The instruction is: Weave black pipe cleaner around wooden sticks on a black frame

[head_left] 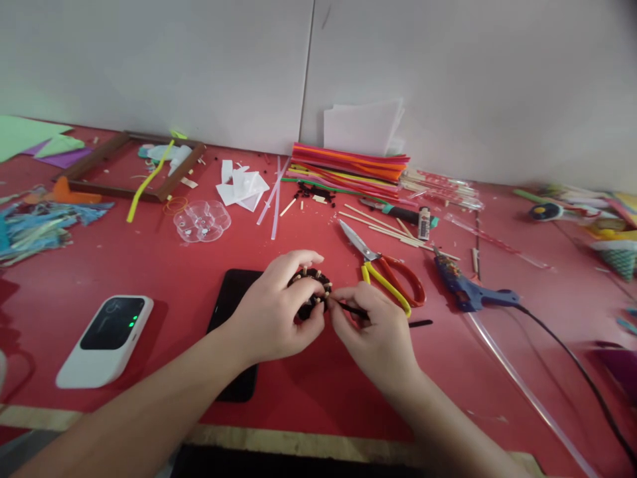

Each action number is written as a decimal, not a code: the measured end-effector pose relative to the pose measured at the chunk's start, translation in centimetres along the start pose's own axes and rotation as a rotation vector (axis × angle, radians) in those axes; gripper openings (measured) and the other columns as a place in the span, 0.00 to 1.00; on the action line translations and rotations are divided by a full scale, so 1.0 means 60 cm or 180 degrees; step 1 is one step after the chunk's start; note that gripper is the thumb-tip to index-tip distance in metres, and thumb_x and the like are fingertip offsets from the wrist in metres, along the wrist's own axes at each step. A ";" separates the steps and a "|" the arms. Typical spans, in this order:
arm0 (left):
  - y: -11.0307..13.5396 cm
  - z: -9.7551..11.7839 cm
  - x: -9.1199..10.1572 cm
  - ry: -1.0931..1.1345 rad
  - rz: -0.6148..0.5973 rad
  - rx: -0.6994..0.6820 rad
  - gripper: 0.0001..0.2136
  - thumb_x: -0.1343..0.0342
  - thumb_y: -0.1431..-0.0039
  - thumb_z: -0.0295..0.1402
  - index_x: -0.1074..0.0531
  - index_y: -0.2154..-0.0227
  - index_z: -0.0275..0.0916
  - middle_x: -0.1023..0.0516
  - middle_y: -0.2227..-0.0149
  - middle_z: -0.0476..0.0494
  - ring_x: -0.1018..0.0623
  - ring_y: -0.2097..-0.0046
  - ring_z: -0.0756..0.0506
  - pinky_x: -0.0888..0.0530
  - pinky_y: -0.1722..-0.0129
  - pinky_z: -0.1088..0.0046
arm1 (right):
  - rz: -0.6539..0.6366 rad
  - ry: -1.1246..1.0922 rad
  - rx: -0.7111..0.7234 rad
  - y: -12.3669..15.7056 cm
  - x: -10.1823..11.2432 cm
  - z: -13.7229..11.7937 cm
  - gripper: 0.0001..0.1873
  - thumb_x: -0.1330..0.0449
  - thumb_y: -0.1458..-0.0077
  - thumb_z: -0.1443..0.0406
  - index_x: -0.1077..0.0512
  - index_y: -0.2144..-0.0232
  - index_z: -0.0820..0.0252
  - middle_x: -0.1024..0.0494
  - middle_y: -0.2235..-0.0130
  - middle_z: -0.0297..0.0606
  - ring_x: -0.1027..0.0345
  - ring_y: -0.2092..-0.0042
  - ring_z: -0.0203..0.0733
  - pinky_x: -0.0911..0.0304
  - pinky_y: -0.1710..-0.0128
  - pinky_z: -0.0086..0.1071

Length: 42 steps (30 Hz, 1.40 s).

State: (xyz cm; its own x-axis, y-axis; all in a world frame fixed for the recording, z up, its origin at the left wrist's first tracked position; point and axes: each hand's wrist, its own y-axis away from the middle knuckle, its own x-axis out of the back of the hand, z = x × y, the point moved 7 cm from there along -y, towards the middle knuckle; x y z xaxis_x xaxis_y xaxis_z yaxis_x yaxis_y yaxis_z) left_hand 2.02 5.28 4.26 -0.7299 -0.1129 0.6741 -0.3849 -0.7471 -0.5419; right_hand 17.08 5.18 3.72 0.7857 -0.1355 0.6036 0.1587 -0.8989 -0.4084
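My left hand (271, 312) is closed round a small black ring (312, 287) studded with short wooden pegs, holding it just above the red table (318, 392). My right hand (371, 332) pinches a thin black strip (354, 310) whose tip meets the ring's right side. Another short black strip (421, 323) lies on the table just right of my right hand. A black phone (229, 312) lies under my left wrist.
Scissors with red and yellow handles (385, 269) lie right of my hands, then a blue glue gun (465, 287) with its black cord. A white device with green lights (107, 338) sits at left. Foam sheets (348, 166), wooden sticks, a clear tray (202, 221) and a wooden frame (129, 166) lie farther back.
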 end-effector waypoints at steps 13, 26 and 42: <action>-0.001 0.013 0.005 -0.0479 0.0148 -0.0148 0.03 0.42 0.41 0.27 0.23 0.66 0.35 0.24 0.44 0.30 0.22 0.46 0.34 0.21 0.46 0.55 | -0.0786 -0.1615 -0.1994 0.011 -0.039 0.070 0.13 0.33 0.50 0.55 0.25 0.71 0.58 0.32 0.78 0.27 0.44 0.77 0.30 0.50 0.79 0.27; -0.001 -0.001 0.004 -0.0193 0.0098 0.0096 0.03 0.42 0.40 0.27 0.26 0.63 0.38 0.24 0.49 0.36 0.22 0.49 0.39 0.22 0.49 0.60 | -0.0861 -0.2261 -0.2628 0.025 -0.055 0.067 0.16 0.30 0.54 0.54 0.26 0.71 0.59 0.34 0.79 0.24 0.48 0.82 0.26 0.56 0.82 0.26; -0.003 0.002 0.001 -0.0541 0.0023 -0.0062 0.08 0.35 0.37 0.36 0.23 0.59 0.37 0.21 0.55 0.40 0.25 0.54 0.40 0.25 0.52 0.61 | -0.0614 -0.1489 -0.2162 0.004 -0.024 0.081 0.16 0.32 0.53 0.52 0.20 0.70 0.59 0.19 0.70 0.37 0.29 0.69 0.37 0.36 0.68 0.32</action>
State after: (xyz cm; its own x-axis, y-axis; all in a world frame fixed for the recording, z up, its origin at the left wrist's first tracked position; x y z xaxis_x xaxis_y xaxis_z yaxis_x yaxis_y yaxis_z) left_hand 2.10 5.32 4.43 -0.6274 -0.2285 0.7444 -0.3920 -0.7333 -0.5555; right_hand 18.87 7.20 -0.58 0.9720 0.0978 0.2137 0.0391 -0.9640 0.2630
